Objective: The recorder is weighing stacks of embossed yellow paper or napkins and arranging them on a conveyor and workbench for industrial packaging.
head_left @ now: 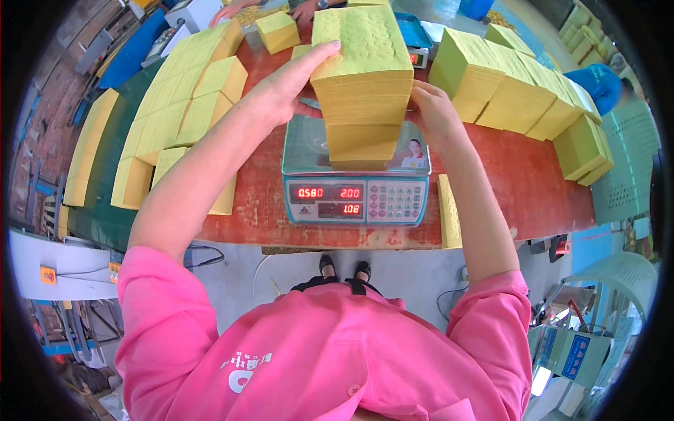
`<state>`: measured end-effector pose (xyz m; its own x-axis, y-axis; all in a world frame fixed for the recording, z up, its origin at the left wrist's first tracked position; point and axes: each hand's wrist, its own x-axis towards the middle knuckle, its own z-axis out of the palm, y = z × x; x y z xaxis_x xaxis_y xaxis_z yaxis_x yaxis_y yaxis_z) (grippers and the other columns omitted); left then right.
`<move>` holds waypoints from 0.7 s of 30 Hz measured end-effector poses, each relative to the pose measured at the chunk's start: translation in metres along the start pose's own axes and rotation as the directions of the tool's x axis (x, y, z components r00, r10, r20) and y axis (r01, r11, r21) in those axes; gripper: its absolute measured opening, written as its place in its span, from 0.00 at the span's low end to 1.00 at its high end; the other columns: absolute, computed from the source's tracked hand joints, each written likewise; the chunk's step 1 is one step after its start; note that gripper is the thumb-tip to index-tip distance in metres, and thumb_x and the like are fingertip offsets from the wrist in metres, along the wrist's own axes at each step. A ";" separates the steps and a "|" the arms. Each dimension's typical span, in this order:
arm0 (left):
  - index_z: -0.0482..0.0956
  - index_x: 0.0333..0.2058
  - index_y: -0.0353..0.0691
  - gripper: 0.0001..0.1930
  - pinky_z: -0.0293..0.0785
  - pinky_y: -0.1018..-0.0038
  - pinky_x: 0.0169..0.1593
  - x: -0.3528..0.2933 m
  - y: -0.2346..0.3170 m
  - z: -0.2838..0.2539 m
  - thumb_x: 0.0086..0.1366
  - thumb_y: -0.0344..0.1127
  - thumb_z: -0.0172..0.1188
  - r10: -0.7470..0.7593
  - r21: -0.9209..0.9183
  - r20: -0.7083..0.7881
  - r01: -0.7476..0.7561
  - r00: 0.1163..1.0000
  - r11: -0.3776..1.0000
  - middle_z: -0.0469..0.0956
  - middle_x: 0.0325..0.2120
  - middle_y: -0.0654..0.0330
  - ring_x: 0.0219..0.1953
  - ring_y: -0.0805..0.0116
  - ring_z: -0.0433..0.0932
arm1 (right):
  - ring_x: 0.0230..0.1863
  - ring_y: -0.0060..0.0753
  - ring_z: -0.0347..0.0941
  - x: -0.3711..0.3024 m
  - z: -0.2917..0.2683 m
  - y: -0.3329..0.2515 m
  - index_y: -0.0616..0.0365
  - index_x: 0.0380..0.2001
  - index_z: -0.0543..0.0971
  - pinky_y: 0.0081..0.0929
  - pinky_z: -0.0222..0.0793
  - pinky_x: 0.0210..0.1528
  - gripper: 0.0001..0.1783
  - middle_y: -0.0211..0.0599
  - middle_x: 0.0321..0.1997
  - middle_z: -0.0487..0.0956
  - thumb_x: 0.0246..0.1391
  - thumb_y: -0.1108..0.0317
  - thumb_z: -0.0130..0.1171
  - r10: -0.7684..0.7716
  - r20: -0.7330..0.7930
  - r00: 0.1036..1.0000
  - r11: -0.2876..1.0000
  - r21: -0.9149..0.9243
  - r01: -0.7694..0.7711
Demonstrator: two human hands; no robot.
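A tall stack of yellow paper sheets [363, 84] with round embossed marks on top stands over a digital scale [357, 202] in front of me. Below it a lower block of yellow paper [362, 142] sits on the scale's pan. My left hand [300, 78] grips the upper stack from its left side, thumb along the top edge. Against the right side is my right hand [430, 112], its fingers bent and partly hidden behind the paper. Red digits glow on the scale's display.
Rows of yellow paper stacks [184, 91] fill the table's left side, and more stacks [516, 77] line the right. A thin yellow bundle [449, 210] lies beside the scale on the red table [253, 203]. Another person's hand [307, 10] shows at the far side.
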<state>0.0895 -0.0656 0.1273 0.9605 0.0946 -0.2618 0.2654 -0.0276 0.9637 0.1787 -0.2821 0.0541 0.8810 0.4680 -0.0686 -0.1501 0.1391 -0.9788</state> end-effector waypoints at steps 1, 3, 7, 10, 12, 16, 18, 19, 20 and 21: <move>0.61 0.64 0.47 0.46 0.65 0.46 0.56 0.002 -0.001 -0.001 0.54 0.68 0.61 0.000 0.001 0.007 0.000 1.000 1.000 0.65 0.60 0.54 0.62 0.54 0.63 | 0.36 0.21 0.73 0.000 0.000 0.001 0.63 0.49 0.80 0.23 0.65 0.41 0.18 0.29 0.39 0.81 0.59 0.68 0.50 0.000 -0.007 1.000 1.000 0.000 0.000; 0.61 0.64 0.46 0.46 0.66 0.47 0.55 0.003 -0.005 -0.007 0.54 0.69 0.60 0.004 0.015 0.028 -0.004 1.000 1.000 0.66 0.59 0.54 0.60 0.55 0.65 | 0.36 0.21 0.73 0.004 0.005 0.005 0.62 0.48 0.81 0.24 0.65 0.41 0.18 0.28 0.39 0.81 0.59 0.67 0.50 -0.032 0.007 0.999 0.999 -0.029 0.032; 0.64 0.63 0.46 0.45 0.67 0.49 0.55 0.006 -0.007 0.000 0.54 0.70 0.60 -0.001 0.047 -0.029 0.002 1.000 0.999 0.69 0.56 0.56 0.56 0.58 0.68 | 0.37 0.22 0.73 -0.001 0.000 0.005 0.61 0.49 0.81 0.25 0.65 0.42 0.19 0.30 0.39 0.81 0.58 0.67 0.50 -0.035 -0.023 0.999 0.991 -0.127 0.031; 0.70 0.59 0.45 0.42 0.70 0.53 0.53 0.012 -0.015 -0.003 0.55 0.71 0.56 0.086 0.097 -0.073 -0.079 0.994 0.992 0.72 0.54 0.55 0.51 0.59 0.73 | 0.37 0.21 0.72 -0.007 0.004 0.003 0.61 0.48 0.81 0.24 0.64 0.41 0.19 0.31 0.38 0.81 0.57 0.67 0.51 -0.049 -0.039 0.998 0.981 -0.192 0.040; 0.70 0.59 0.45 0.43 0.68 0.55 0.55 0.010 -0.013 -0.004 0.56 0.73 0.53 0.057 0.070 -0.089 -0.051 0.994 0.996 0.71 0.55 0.55 0.53 0.60 0.71 | 0.37 0.22 0.71 -0.010 0.007 0.004 0.62 0.48 0.81 0.24 0.65 0.42 0.19 0.32 0.37 0.81 0.57 0.67 0.51 -0.107 -0.057 0.993 0.972 -0.216 0.093; 0.69 0.60 0.44 0.43 0.66 0.58 0.57 0.042 -0.055 -0.038 0.59 0.75 0.48 0.082 -0.108 -0.031 -0.085 0.996 0.990 0.70 0.56 0.55 0.56 0.62 0.69 | 0.38 0.23 0.71 -0.005 -0.002 0.014 0.62 0.50 0.80 0.24 0.65 0.44 0.20 0.33 0.40 0.81 0.58 0.64 0.52 -0.137 -0.046 0.989 0.943 -0.313 0.116; 0.65 0.62 0.43 0.43 0.65 0.59 0.59 0.060 -0.097 -0.052 0.63 0.74 0.42 0.231 -0.152 -0.236 -0.271 0.944 0.951 0.70 0.56 0.57 0.58 0.65 0.68 | 0.47 0.26 0.71 0.006 -0.004 0.030 0.60 0.56 0.76 0.25 0.65 0.51 0.24 0.35 0.50 0.78 0.63 0.55 0.51 -0.199 -0.151 0.968 0.966 -0.199 0.167; 0.65 0.62 0.43 0.43 0.65 0.59 0.59 0.065 -0.103 -0.040 0.63 0.74 0.42 0.232 -0.156 -0.231 -0.271 0.945 0.950 0.70 0.56 0.57 0.58 0.65 0.68 | 0.47 0.26 0.71 0.015 -0.010 0.042 0.60 0.56 0.76 0.25 0.65 0.51 0.24 0.35 0.50 0.78 0.63 0.55 0.51 -0.200 -0.155 0.967 0.965 -0.204 0.166; 0.64 0.63 0.42 0.42 0.65 0.60 0.59 0.071 -0.112 -0.021 0.65 0.73 0.41 0.255 -0.220 -0.254 -0.313 0.933 0.924 0.70 0.56 0.58 0.58 0.66 0.68 | 0.52 0.27 0.69 0.030 -0.016 0.055 0.58 0.59 0.73 0.26 0.64 0.54 0.28 0.35 0.55 0.75 0.64 0.50 0.49 -0.181 -0.172 0.968 0.983 -0.008 0.183; 0.62 0.64 0.41 0.41 0.66 0.62 0.59 0.071 -0.118 -0.005 0.67 0.71 0.40 0.271 -0.278 -0.288 -0.351 0.919 0.894 0.71 0.56 0.58 0.57 0.67 0.69 | 0.57 0.28 0.67 0.039 -0.016 0.064 0.56 0.62 0.70 0.27 0.62 0.58 0.31 0.35 0.59 0.72 0.66 0.45 0.47 -0.153 -0.175 0.973 0.963 0.193 0.187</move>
<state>0.1262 -0.0509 -0.0045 0.9300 0.3658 0.0350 -0.1227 0.2192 0.9679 0.2108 -0.2693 -0.0147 0.9583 0.2815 0.0498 -0.0669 0.3901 -0.9183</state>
